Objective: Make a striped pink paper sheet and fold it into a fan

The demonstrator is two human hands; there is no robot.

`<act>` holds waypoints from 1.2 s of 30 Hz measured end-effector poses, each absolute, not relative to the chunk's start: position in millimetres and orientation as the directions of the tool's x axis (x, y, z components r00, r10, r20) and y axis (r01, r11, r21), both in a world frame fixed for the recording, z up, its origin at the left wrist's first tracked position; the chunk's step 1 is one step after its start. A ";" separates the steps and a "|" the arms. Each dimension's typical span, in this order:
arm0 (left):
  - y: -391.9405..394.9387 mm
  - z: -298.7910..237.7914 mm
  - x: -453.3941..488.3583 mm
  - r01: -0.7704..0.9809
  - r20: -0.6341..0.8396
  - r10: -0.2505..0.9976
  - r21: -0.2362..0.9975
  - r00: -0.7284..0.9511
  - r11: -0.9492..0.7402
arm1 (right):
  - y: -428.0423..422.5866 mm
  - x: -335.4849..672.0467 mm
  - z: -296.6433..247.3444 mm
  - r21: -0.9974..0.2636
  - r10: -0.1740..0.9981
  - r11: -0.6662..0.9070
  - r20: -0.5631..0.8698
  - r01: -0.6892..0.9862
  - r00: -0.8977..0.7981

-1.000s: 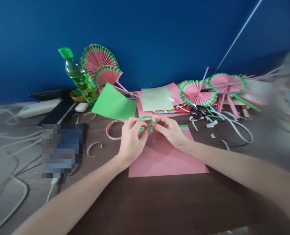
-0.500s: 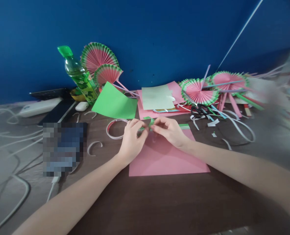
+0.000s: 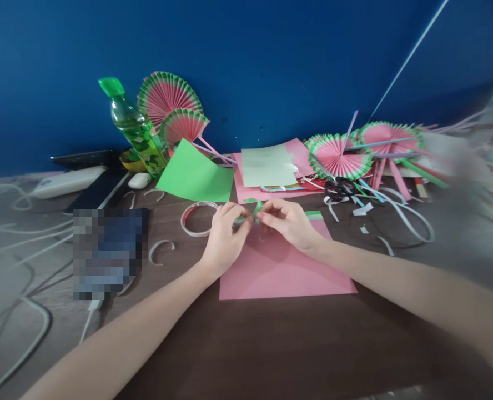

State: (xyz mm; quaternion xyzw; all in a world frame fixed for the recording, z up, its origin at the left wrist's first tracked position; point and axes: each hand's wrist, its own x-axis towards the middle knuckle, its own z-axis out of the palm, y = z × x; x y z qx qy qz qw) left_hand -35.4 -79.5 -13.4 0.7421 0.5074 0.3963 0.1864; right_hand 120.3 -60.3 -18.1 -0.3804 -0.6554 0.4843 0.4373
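My left hand (image 3: 226,236) and my right hand (image 3: 287,223) meet at the far edge of a pink paper sheet (image 3: 286,272) on the table. Both hands pinch a narrow green paper strip (image 3: 258,209), which curls up between their fingertips. More green and white strip (image 3: 313,215) lies along the sheet's top edge, to the right of my right hand. Just left of my left hand rests a roll of double-sided tape (image 3: 184,222). My fingers hide part of the strip.
Behind lie a green sheet (image 3: 199,172), a pale green sheet (image 3: 267,165) and black scissors (image 3: 338,190). Folded pink-green paper fans (image 3: 340,156) stand right and left. A green-capped bottle (image 3: 132,125), a blurred-out dark device (image 3: 113,253) and white cables (image 3: 38,311) occupy the left.
Almost nothing differs. The green strip between my fingertips has shifted slightly, while both hands stay in place.
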 end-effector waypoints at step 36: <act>-78.1 -15.0 -36.6 0.589 0.402 0.910 0.712 0.105 -0.383 | -57.6 122.0 -18.3 -0.970 0.949 0.234 0.213 0.067 -0.233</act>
